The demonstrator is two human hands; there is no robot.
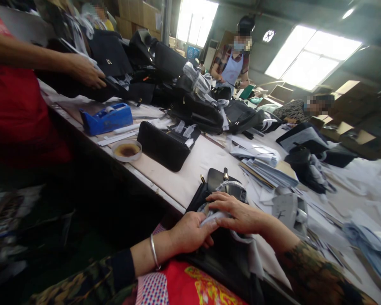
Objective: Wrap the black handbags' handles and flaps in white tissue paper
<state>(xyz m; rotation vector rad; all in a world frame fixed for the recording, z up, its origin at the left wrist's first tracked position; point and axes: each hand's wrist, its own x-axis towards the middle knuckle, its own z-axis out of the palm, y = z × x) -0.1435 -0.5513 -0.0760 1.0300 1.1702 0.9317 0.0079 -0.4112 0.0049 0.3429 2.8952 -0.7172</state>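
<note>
A black handbag with gold-coloured metal fittings leans at the table's front edge, against my apron. White wrapping, partly see-through, lies around its strap or handle. My left hand, a silver bangle on its wrist, is closed with thumb and fingers on this wrapping. From the other side my right hand grips the same wrapping, its fingers bent over the top and the thumb near my left thumb. What lies under the fingers is hidden. More wrapping hangs down the bag's right side.
Beyond the bag are a black case-like bag, a round dish with brown contents and a blue tape dispenser. Papers lie to the right. Black bags pile up behind; a co-worker's hand reaches in from the left.
</note>
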